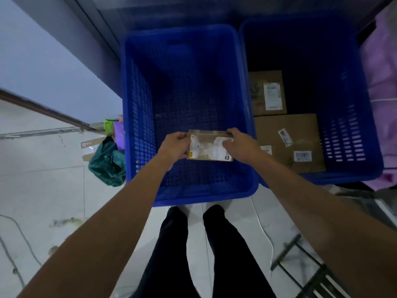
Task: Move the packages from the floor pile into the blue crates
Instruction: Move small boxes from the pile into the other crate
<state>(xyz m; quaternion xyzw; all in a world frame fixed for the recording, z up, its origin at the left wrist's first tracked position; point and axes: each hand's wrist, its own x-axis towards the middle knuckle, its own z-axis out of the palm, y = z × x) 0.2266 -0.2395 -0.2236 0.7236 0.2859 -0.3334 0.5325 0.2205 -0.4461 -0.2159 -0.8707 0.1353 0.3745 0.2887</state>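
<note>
two bare arms reach out from the bottom edge, and two legs in dark trousers (171, 250) stand on the pale floor (43, 179) between them; the left hand (175, 147) and the right hand (240, 145) both hold one small brown package (209, 148) with a white label; the left hand's fingers curl round its left side; the right hand grips its right end, fingers over the top edge; the package is up in the air over the left blue crate (137, 104), near the side close to the feet; nothing else shows on the holed bottom of this crate; the right blue crate (354, 108) sits just beside it, rims touching; two brown boxes lie flat inside it, a small box (267, 92) farther back and a big box (287, 134) nearer, each with white labels; a green bag (107, 162) lies on the floor by the left crate; purple cloth (380, 72) sits at the right edge; a thin white cable (266, 233) runs over the floor near the right foot.
</note>
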